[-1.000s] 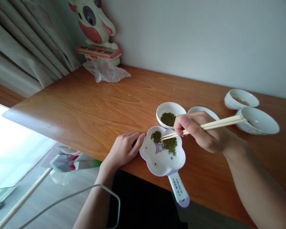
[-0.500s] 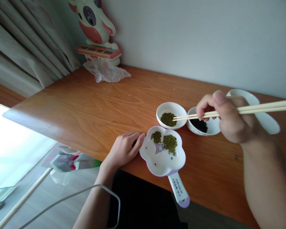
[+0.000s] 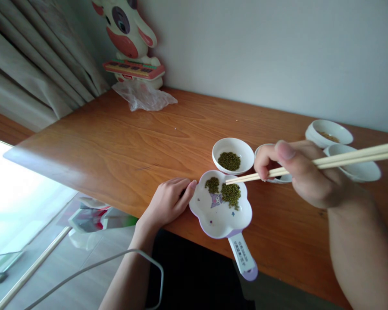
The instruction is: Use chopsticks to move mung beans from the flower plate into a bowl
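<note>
My right hand (image 3: 310, 172) is closed around a pair of chopsticks (image 3: 349, 160). Their tips come down at the green mung beans (image 3: 231, 196) in a white flower-shaped dish (image 3: 203, 219) with a purple rim and a handle. A smaller heap of mung beans (image 3: 212, 185) lies to the left in the same dish; whether the tips pinch a bean is too small to tell. At the dish's left rim, my left hand (image 3: 170, 200) rests on the table with thumb and fingers closed against the edge. Behind the dish stands a white bowl (image 3: 245, 150) holding more mung beans (image 3: 229, 161).
Another white bowl (image 3: 261, 148) is mostly hidden by my right hand. Farther right are a bowl (image 3: 313, 133) with yellowish grains and one more white bowl (image 3: 370, 170). A cow toy keyboard (image 3: 134, 71) and a clear plastic bag (image 3: 145, 98) sit at the back left of the table (image 3: 116, 142).
My right hand has moved the chopstick tips from the mung bean bowl down and left to the flower-shaped dish. My left hand and the dish stay in place.
</note>
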`<state>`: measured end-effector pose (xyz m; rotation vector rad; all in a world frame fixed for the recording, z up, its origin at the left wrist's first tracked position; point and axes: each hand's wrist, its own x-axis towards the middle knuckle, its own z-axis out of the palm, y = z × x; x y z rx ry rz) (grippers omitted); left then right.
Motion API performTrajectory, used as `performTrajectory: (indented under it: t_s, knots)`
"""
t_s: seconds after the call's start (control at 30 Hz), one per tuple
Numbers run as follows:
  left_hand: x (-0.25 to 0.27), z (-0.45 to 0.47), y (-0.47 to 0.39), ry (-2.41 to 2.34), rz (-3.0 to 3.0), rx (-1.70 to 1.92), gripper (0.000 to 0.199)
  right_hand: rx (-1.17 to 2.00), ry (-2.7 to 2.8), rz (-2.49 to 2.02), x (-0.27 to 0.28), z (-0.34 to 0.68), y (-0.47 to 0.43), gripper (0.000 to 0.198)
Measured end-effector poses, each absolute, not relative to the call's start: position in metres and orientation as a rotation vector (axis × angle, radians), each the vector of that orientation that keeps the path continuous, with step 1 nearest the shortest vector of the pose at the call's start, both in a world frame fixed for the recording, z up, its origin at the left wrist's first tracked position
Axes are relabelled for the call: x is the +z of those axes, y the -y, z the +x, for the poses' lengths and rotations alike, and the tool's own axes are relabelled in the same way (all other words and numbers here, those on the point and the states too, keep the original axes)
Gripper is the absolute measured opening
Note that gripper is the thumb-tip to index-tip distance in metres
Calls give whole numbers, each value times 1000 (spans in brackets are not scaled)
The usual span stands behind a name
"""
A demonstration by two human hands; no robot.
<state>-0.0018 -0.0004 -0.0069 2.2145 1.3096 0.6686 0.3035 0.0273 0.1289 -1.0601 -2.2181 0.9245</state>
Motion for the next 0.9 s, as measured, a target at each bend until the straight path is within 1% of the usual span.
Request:
performTrajectory:
  t_s: [0.13, 0.2, 0.33, 0.73, 0.9]
  knots:
    - [-7, -1, 0, -1308, 2216, 659, 40, 885, 2383, -1065, 120, 293, -28, 58]
    - [-7, -1, 0, -1307, 2218, 652, 40, 929, 2412, -1070, 116, 290, -28, 57]
    - [-8, -2, 0, -1307, 2217, 642, 41, 978, 2431, -1051, 114, 285, -27, 54]
    - [-8, -1, 0, -1316, 2213, 629, 41, 898, 2507, -1040, 107, 281, -28, 53]
    - [-8, -2, 0, -1317, 2218, 628, 41, 913, 2484, -1050, 108, 279, -28, 51]
